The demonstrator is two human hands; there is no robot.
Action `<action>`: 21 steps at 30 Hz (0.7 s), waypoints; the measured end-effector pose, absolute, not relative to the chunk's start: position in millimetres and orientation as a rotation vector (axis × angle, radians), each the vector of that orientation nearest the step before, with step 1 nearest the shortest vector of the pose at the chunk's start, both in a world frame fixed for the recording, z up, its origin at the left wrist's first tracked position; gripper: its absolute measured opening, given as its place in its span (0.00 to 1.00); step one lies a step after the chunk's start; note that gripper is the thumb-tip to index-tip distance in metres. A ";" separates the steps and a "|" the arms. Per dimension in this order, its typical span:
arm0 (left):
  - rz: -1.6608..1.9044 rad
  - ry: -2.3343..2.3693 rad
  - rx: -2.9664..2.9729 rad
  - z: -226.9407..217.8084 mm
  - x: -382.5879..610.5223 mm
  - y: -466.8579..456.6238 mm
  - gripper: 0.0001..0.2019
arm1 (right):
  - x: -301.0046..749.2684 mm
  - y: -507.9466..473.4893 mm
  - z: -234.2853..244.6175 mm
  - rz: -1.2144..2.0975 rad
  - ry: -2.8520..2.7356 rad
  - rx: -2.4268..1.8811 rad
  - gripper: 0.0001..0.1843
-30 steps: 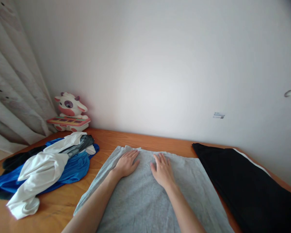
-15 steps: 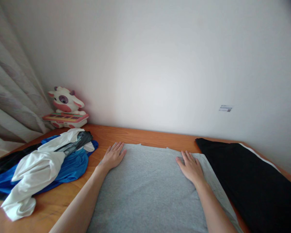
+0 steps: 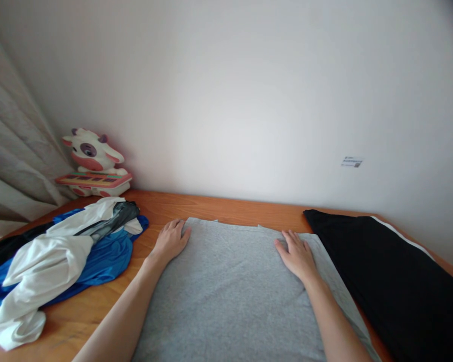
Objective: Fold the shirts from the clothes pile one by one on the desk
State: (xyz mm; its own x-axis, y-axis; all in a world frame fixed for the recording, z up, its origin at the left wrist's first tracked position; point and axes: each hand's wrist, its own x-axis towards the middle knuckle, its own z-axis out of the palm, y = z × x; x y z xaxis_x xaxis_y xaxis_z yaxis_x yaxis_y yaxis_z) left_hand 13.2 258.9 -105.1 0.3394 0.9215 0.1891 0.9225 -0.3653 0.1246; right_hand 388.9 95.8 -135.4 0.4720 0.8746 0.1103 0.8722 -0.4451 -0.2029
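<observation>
In the lower centre of the frame, a grey cloth [image 3: 230, 286] lies spread on a wooden table [image 3: 211, 202], its far edge running almost straight across and its near part cut off by the bottom of the frame. The hands are well apart from each other, palms down, neither gripping anything in a fist. The left hand [image 3: 171, 241] rests at the cloth's upper left corner, its thumb on the fabric and its fingers along the edge. The right hand [image 3: 296, 254] lies on the cloth near its upper right corner, fingers extended and a little spread. Shallow creases cross the fabric between the forearms.

At the lower right, just beside the cloth, lies a black garment [image 3: 385, 271] with a white stripe [image 3: 402, 236] along its far side. At the lower left is a loose heap with a white garment [image 3: 47, 261] on top of a blue garment [image 3: 107, 261]. Behind it, at left, a cow toy [image 3: 92, 153] with a keyboard [image 3: 98, 180] stands against the wall [image 3: 241, 100], near a pale curtain [image 3: 18, 141]. A small label [image 3: 352, 162] is on the wall, right of centre.
</observation>
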 end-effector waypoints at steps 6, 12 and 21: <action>-0.233 -1.959 -2.391 -81.1 29.3 238.2 0.28 | 398.5 89.1 -109.1 0.013 -1.298 -2.600 0.33; -0.254 -1.968 -2.499 -91.9 23.9 250.4 0.29 | 408.8 75.1 -92.8 0.200 -1.151 -2.770 0.41; -0.702 -2.127 -2.754 -83.2 20.0 266.2 0.24 | 408.2 83.4 -92.2 0.324 -1.332 -2.344 0.09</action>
State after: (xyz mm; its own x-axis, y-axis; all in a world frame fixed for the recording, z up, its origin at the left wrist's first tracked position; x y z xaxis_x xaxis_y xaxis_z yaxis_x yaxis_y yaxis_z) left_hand 20.0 266.2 -83.2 0.2364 0.9700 0.0563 0.8131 -0.2292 0.5351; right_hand 408.2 83.4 -92.2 0.5131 0.8583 0.0057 0.7595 -0.4510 -0.4688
